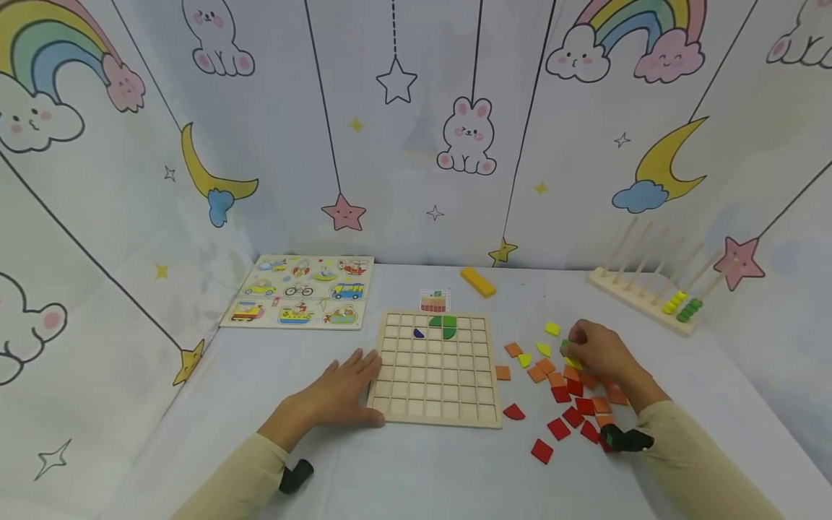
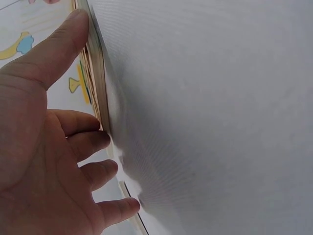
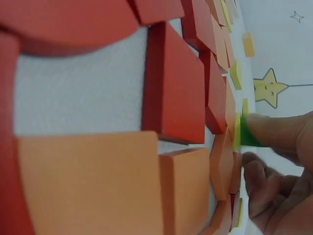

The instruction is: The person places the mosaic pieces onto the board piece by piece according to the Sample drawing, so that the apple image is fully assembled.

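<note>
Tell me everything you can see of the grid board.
The grid board is a flat, pale, wood-looking panel, roughly square, with thin raised strips dividing it into small square cells. It lies flat on the white-covered table. Three green pieces and one dark blue piece lie in cells towards its far side; most cells are bare. The left hand rests against its left edge, thumb by the near-left corner.
</note>
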Demonstrator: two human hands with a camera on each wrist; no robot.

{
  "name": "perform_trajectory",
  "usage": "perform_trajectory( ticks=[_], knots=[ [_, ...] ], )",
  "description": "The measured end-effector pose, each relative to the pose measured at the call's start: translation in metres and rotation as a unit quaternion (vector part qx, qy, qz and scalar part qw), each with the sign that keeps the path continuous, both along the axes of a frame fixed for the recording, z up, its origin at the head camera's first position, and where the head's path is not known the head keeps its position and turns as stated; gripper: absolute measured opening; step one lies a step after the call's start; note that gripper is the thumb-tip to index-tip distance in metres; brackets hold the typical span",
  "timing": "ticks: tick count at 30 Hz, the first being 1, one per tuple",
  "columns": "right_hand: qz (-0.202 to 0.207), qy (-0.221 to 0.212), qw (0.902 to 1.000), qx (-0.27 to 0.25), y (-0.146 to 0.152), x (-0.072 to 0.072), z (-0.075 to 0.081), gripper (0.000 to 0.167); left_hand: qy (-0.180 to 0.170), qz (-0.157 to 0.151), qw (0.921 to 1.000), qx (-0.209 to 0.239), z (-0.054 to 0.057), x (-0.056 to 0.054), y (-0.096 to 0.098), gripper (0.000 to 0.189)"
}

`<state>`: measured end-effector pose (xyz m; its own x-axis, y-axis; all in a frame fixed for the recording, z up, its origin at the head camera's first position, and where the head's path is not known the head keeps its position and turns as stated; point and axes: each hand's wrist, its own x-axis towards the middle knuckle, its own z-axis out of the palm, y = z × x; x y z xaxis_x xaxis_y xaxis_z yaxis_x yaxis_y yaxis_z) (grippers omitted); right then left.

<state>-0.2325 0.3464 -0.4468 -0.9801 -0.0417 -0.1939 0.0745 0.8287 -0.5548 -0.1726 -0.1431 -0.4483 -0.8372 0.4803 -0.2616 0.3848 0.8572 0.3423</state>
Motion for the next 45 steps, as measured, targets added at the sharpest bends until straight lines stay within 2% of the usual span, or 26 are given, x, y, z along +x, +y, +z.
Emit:
perform_trajectory(
  ticks=[3, 7, 9, 14, 16, 19, 22, 29, 37, 40, 45],
  knots=[
    [-0.019, 0.025, 0.9991, -0.030, 0.000, 0.001, 0.000, 0.026, 0.000, 0.001, 1.0000, -0.002, 0.001, 0.001, 0.000, 0.102],
    [-0.057, 0.052, 0.9895, -0.122, 0.000, -0.001, -0.001, 0.036, -0.001, 0.004, 1.0000, -0.003, 0.002, 0.001, 0.000, 0.102],
    [-0.069, 0.055, 0.9784, -0.187, 0.000, -0.003, -0.001, 0.045, -0.001, 0.005, 1.0000, -0.003, 0.001, 0.001, 0.000, 0.102],
    [-0.092, 0.042, 0.9400, -0.326, -0.002, -0.005, -0.001, 0.057, 0.000, 0.003, 1.0000, -0.002, 0.001, 0.002, 0.001, 0.102],
    [-0.101, 0.032, 0.9286, -0.355, -0.004, -0.005, -0.001, 0.059, 0.001, 0.002, 1.0000, 0.000, 0.000, 0.002, 0.001, 0.102],
    [-0.105, 0.020, 0.9220, -0.372, -0.009, -0.007, 0.000, 0.062, 0.004, 0.002, 1.0000, 0.001, 0.000, 0.002, 0.001, 0.102],
    [-0.104, 0.019, 0.9240, -0.368, -0.015, -0.010, 0.000, 0.063, 0.006, 0.001, 1.0000, 0.001, 0.000, 0.002, 0.000, 0.102],
    [-0.081, 0.026, 0.9389, -0.333, -0.046, -0.019, 0.001, 0.056, 0.004, 0.001, 1.0000, 0.005, 0.001, 0.002, 0.000, 0.102],
    [-0.018, -0.035, 0.9447, -0.326, -0.120, -0.040, 0.000, 0.046, -0.002, 0.006, 1.0000, -0.001, -0.001, 0.000, -0.001, 0.103],
    [0.013, -0.050, 0.9524, -0.300, -0.149, -0.045, -0.004, 0.043, -0.005, 0.006, 1.0000, 0.005, -0.001, 0.000, -0.001, 0.103],
    [0.073, -0.023, 0.9745, -0.211, -0.183, -0.046, -0.007, 0.040, -0.007, 0.010, 0.9999, 0.006, -0.001, 0.001, 0.000, 0.102]
  ],
)
